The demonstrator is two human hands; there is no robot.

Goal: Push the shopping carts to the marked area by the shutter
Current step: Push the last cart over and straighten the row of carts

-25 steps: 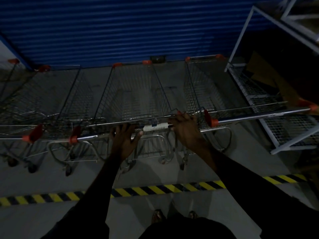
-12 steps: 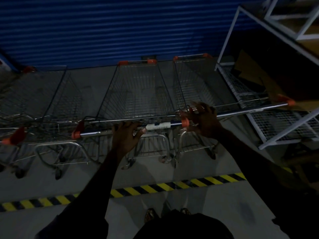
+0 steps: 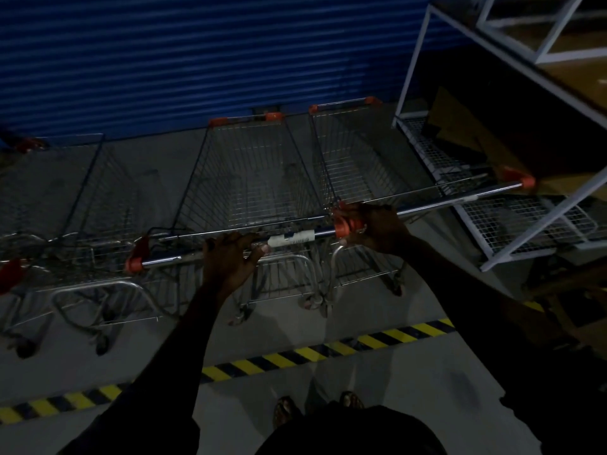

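Right of the right hand (image 3: 374, 226), which grips one cart handle (image 3: 460, 198), stands a rack (image 3: 538, 228); the left hand (image 3: 230, 257) grips the neighbouring handle (image 3: 170, 259). Uneven pushing could snag the rack.

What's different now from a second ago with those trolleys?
The right hand slid rightward along the middle wire shopping cart's chrome handle bar and now grips at its orange end cap, where the right-hand cart's handle begins. The left hand stayed gripping that bar; the carts remain before the blue roller shutter.
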